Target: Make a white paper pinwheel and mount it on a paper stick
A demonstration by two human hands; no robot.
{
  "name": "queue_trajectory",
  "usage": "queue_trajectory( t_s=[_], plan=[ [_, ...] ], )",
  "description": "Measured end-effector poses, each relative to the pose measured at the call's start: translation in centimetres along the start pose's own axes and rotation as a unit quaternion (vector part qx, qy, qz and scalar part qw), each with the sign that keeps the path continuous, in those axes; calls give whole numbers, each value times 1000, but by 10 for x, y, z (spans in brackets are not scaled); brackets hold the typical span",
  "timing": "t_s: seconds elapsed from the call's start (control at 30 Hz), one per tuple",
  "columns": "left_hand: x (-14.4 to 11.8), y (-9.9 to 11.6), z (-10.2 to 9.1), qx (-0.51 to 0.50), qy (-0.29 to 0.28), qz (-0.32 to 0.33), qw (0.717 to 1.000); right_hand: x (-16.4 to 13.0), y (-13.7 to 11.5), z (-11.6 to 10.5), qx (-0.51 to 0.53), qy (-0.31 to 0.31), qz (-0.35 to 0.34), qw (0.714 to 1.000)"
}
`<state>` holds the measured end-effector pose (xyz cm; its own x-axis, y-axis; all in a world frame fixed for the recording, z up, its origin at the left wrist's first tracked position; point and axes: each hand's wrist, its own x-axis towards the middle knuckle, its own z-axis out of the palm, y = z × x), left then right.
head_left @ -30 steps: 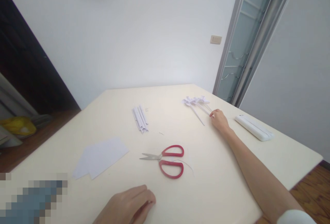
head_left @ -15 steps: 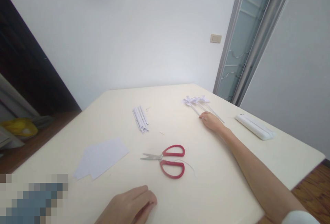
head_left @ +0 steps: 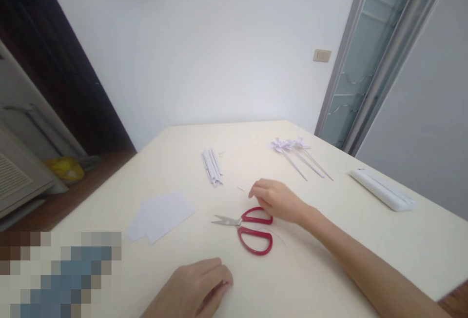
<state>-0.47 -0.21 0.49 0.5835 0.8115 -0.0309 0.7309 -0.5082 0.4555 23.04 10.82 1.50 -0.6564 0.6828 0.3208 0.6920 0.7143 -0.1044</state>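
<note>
Red-handled metal scissors (head_left: 238,222) lie on the cream table (head_left: 314,274), long axis sideways, parted blades pointing left. The right hand (head_left: 276,200), fingers bent, overlaps their far loop; its grip is hidden. Nearer, the left hand (head_left: 197,284) is loosely closed. White paper pinwheels (head_left: 281,146) lie beyond.

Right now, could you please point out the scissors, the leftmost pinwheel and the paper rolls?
Scissors (head_left: 239,222), head view: on the pivot.
Leftmost pinwheel (head_left: 280,145), head view: on its blades.
Paper rolls (head_left: 212,166), head view: along a middle roll.
</note>
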Motion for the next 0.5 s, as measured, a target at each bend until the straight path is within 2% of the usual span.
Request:
queue_trajectory(
  t_s=[0.07,0.17,0.5],
  plan=[
    [0,1,0,2,-2,0,1000,-1,-30,7,18,-34,-69,997],
    [0,1,0,11,4,-4,1000,-4,-52,13,33,-49,-105,993],
    [-2,-1,2,11,0,-5,1000,-7,-43,10,64,-72,-82,992]
  ],
)
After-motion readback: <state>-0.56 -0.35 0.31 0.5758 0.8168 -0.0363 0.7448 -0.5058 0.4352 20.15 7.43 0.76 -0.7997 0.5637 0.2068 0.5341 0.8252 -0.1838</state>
